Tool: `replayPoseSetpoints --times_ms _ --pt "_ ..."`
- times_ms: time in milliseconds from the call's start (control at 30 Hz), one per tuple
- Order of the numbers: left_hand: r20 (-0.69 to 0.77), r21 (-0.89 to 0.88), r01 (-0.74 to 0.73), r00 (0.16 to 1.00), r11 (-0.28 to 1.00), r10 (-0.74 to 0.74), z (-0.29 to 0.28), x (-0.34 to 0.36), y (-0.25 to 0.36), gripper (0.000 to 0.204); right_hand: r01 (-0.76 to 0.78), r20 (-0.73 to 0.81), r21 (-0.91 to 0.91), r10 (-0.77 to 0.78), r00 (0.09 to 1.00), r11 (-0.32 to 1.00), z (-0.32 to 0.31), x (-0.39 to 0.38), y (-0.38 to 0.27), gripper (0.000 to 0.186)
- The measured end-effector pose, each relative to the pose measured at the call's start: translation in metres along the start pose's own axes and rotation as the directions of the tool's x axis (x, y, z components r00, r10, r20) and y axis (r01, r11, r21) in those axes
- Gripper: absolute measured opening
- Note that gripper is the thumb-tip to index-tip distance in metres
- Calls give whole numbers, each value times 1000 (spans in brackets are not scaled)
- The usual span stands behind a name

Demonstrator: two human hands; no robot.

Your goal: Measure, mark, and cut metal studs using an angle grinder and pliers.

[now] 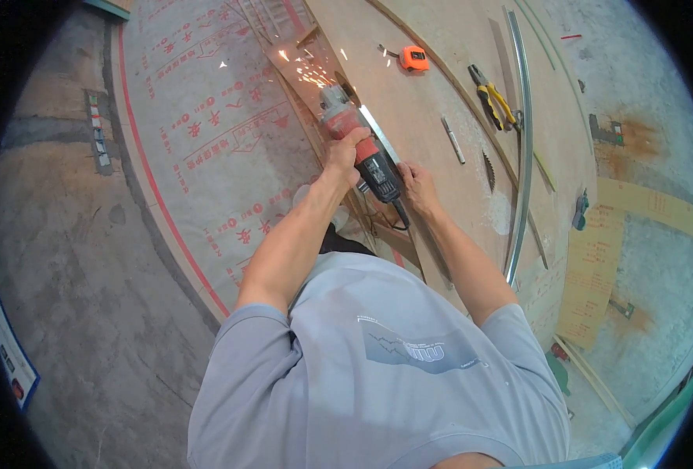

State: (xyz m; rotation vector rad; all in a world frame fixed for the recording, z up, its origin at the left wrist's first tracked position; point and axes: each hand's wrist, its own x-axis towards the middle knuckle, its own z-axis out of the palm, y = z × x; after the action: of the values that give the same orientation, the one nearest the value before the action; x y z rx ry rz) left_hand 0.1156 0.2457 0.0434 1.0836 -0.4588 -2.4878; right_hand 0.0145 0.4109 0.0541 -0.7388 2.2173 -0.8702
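My left hand [345, 153] is wrapped round the body of a red and black angle grinder [368, 152]. Orange sparks [312, 73] fly up and to the left from the grinder's disc, which meets a bright metal strip [378, 133]. On the near end of that strip my right hand [417, 184] is closed, fingers pressing it along the edge of the wooden board [432, 117]. From the grinder's rear a black cord [402, 215] curves down beside the board's edge.
On the board lie an orange tape measure [413, 59], yellow-handled pliers [492, 98], a marker pen [453, 141], a toothed blade piece [488, 172] and a long metal channel [524, 148]. Printed protective sheeting [205, 141] covers the floor at left. Cardboard [596, 273] lies at right.
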Motion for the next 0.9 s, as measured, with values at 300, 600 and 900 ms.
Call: replayPoseSetpoints --times_ms 300,600,900 --pt "-8 -46 -1 1000 999 1 7 -8 5 25 31 -34 -18 -32 999 999 0 2 6 34" --pt "23 -46 -38 999 998 39 11 -4 -7 24 -3 18 56 2 1000 998 3 12 42 38" --pt "2 -78 16 1000 997 -16 17 -12 -9 27 -21 -22 182 25 999 983 7 14 52 34"
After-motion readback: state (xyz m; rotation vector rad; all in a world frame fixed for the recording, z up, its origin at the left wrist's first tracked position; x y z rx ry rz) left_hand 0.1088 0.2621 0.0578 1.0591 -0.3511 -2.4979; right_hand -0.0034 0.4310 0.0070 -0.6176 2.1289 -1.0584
